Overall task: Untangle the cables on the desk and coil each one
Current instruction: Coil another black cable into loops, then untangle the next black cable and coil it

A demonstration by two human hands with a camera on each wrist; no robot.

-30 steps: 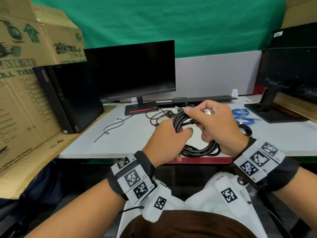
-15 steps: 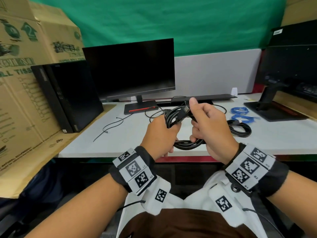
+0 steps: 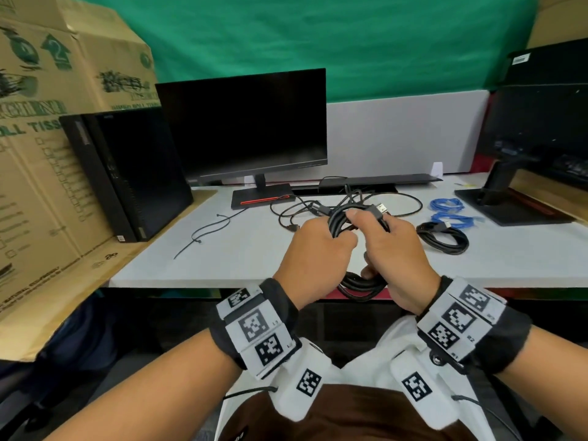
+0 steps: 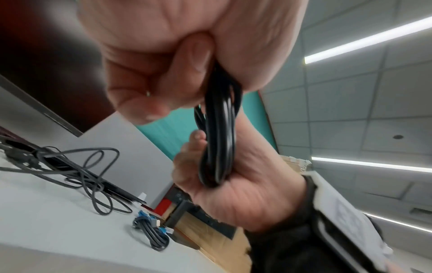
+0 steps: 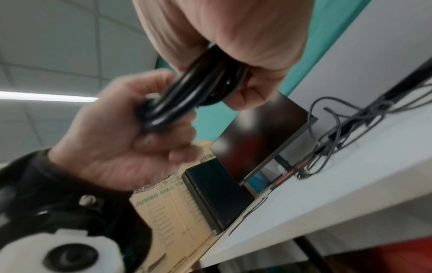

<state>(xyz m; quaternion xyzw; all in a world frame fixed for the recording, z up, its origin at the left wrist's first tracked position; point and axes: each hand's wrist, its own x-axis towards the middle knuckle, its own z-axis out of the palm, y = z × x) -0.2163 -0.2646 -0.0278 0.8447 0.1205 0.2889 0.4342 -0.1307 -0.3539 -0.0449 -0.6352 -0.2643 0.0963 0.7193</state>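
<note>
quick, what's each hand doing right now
Left hand: closed, gripping the black cable coil.
Right hand: closed, gripping the same coil, its plug end sticking out above the fingers.

black cable (image 3: 342,218): glossy, smooth | desk (image 3: 254,249): matt white | boxes (image 3: 38,154): cardboard

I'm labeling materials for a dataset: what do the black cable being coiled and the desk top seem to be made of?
Black cable, gripped by left hand and right hand: looks like smooth rubber or plastic sheathing, semi-glossy, with bright highlights along the strands in both wrist views. Desk top: probably matte white laminate, flat and even without glare; the core is not visible.
</note>
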